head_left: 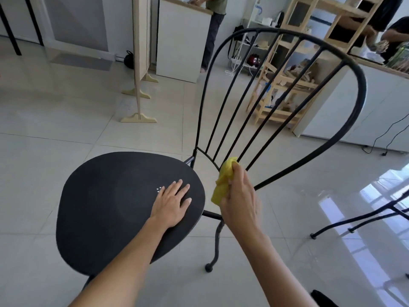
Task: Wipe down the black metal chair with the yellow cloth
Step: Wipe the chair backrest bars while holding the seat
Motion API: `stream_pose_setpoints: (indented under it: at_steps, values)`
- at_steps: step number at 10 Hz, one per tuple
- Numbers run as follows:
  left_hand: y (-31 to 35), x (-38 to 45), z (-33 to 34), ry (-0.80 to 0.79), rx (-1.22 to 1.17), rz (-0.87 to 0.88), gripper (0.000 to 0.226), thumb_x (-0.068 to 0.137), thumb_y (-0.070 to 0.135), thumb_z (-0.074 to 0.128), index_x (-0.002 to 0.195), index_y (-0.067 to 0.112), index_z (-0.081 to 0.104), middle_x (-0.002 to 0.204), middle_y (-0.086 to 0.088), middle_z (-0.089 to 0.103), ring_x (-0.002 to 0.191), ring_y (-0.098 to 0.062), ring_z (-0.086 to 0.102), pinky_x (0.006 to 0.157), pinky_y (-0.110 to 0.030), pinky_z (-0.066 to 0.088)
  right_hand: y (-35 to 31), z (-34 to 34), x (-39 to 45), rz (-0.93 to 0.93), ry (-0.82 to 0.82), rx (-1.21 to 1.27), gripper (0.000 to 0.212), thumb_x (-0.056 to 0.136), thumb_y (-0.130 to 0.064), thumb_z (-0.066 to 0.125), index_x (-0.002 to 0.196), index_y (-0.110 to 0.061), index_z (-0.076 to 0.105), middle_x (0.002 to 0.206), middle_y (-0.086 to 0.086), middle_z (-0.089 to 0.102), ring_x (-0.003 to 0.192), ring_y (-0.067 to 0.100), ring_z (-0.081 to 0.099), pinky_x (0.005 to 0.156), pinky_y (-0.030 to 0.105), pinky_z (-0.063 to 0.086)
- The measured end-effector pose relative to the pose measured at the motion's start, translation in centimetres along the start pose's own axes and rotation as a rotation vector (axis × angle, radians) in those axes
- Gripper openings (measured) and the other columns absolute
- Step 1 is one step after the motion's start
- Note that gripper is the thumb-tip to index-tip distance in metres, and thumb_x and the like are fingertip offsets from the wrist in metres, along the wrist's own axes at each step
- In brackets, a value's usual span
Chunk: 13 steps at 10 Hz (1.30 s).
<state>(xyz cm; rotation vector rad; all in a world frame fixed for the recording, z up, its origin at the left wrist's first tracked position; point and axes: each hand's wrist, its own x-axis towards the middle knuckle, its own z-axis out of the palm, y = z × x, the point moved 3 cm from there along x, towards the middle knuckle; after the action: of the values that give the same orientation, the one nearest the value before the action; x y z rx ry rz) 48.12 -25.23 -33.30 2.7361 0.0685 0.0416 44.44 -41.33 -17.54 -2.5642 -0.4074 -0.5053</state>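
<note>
Yellow cloth (222,181) gripped in right hand (240,196) at chair (124,207) spindles; left hand (171,203) flat, fingers apart, on seat.

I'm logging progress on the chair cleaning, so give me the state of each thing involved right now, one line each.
black metal chair: upright on the tiled floor, seat bare.
yellow cloth: bunched up, pressed against the lower end of the backrest bars.
right hand: closed around the cloth.
left hand: open, flat on the seat, steadying it.
second chair: only its legs show, at the right edge.
</note>
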Motion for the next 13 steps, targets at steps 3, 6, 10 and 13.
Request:
stream_pose_setpoints:
  at_steps: [3, 6, 10, 13]
  values:
    - [-2.3, 3.3, -0.3, 0.048, 0.046, -0.028, 0.055, 0.099, 0.046, 0.019, 0.15, 0.028, 0.012, 0.161, 0.003, 0.004, 0.148, -0.015, 0.001, 0.12, -0.04, 0.0, -1.1, 1.7, 10.8, -0.089, -0.124, -0.352, 0.064, 0.077, 0.012, 0.056, 0.123, -0.021, 0.029, 0.108, 0.01, 0.046, 0.08, 0.026, 0.05, 0.057, 0.034, 0.038]
    - [-2.5, 5.2, -0.2, 0.042, 0.066, -0.012, 0.057, 0.098, 0.049, 0.015, 0.15, 0.028, 0.007, 0.161, 0.002, 0.0, 0.148, -0.014, -0.003, 0.12, -0.04, -0.003, -0.1, 0.3, 15.4, -0.523, -0.08, -1.219, 0.044, 0.087, -0.023, 0.06, 0.128, -0.011, 0.048, 0.137, 0.013, 0.038, 0.118, 0.026, 0.044, 0.094, 0.037, 0.04]
    - [-2.7, 4.9, -0.5, 0.059, 0.039, -0.006, 0.056, 0.098, 0.047, 0.018, 0.15, 0.027, 0.012, 0.161, 0.002, 0.002, 0.147, -0.013, -0.001, 0.12, -0.038, -0.002, 2.3, 1.5, 14.0, -0.388, -0.441, -1.448, 0.073, 0.099, -0.042, 0.032, 0.15, -0.004, -0.005, 0.16, 0.014, -0.012, 0.147, 0.03, -0.013, 0.118, 0.048, -0.003]
    - [-2.7, 4.9, 0.0, 0.063, 0.037, 0.003, 0.056, 0.098, 0.046, 0.017, 0.15, 0.027, 0.01, 0.161, 0.003, 0.001, 0.147, -0.013, -0.002, 0.12, -0.038, -0.003, 5.8, 8.0, 10.0, -0.341, -0.475, -1.474, 0.073, 0.099, -0.052, 0.016, 0.149, -0.009, -0.016, 0.159, 0.012, -0.02, 0.146, 0.029, -0.02, 0.117, 0.049, -0.008]
